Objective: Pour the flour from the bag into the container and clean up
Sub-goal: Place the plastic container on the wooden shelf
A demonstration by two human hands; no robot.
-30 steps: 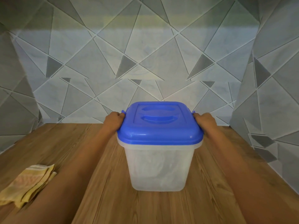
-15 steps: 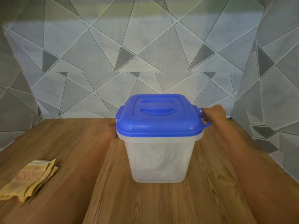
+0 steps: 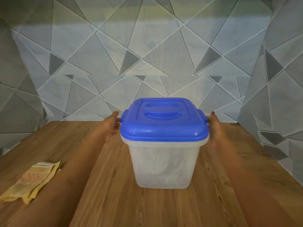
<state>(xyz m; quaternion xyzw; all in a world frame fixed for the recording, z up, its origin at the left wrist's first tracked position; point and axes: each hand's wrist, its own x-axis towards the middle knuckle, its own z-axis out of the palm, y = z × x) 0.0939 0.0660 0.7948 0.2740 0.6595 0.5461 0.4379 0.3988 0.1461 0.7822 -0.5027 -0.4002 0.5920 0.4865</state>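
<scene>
The translucent container (image 3: 164,164) stands upright near the middle of the wooden bench (image 3: 114,202), its blue lid (image 3: 164,126) seated on top. The left hand (image 3: 113,124) and right hand (image 3: 214,126) flank the lid, fingers fairly straight and holding nothing. Each touches or sits just beside a side clip (image 3: 123,119), probably because the clips must be released before flour can go in. Something pale shows dimly through the wall, but I cannot tell what. No flour bag is visible. A folded yellow cloth (image 3: 31,181) lies well apart at the left, likely kept ready for wiping up. No brand, label or writing can be read anywhere.
</scene>
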